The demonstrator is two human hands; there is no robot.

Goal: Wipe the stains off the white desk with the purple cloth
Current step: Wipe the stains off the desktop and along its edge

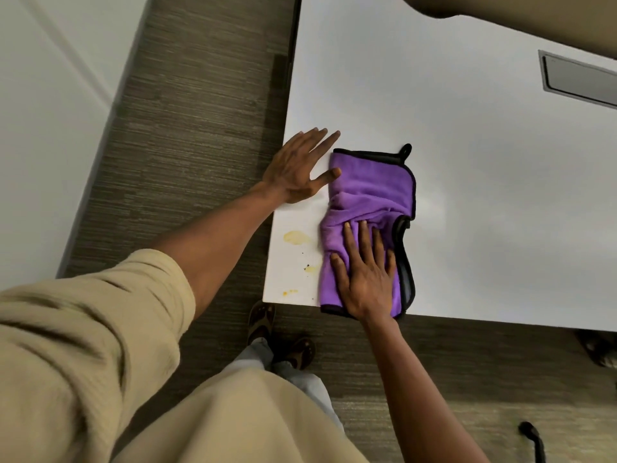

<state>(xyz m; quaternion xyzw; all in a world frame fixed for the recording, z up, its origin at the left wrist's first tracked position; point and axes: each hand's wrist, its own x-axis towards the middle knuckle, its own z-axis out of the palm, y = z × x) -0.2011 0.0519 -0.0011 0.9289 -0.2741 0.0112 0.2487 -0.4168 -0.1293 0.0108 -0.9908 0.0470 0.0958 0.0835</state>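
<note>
A purple cloth (367, 195) with black trim and a hanging loop lies bunched on the white desk (467, 162) near its front left corner. My right hand (365, 272) presses flat on the cloth's near end, fingers spread. My left hand (300, 168) rests flat on the desk's left edge, fingers apart, its thumb touching the cloth's left side. Yellow stains (295, 237) mark the desk left of the cloth, with smaller yellow spots (312, 269) and dark specks nearer the front edge.
A grey recessed cable hatch (581, 80) sits in the desk at the far right. Dark carpet (200, 128) surrounds the desk. My sandalled feet (283, 335) stand by the corner. A black object (532, 439) lies on the floor at lower right.
</note>
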